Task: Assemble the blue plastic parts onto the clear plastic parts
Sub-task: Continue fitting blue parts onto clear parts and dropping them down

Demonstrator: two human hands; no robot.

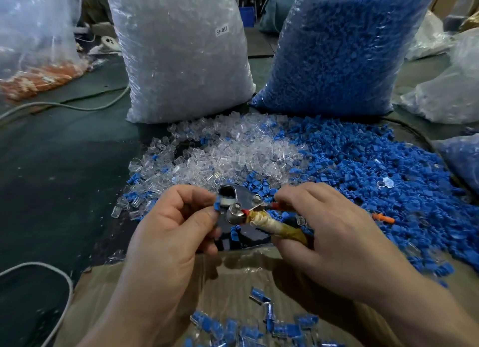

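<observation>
Dim, cool light falls from above, with white glare on the bag of clear parts (181, 56) and the bag of blue parts (337, 48). The table (51, 165) at left sinks into shadow (almost black); the left hand (171, 232) and right hand (324, 235) throw soft shadows on the cardboard (233, 276). Wide-angle bending curves the edges, where detail softens.

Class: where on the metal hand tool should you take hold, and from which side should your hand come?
By its tape-wrapped handles, from the right, as the right hand does: the tool's metal head points left, where the left hand pinches a blue part.
</observation>
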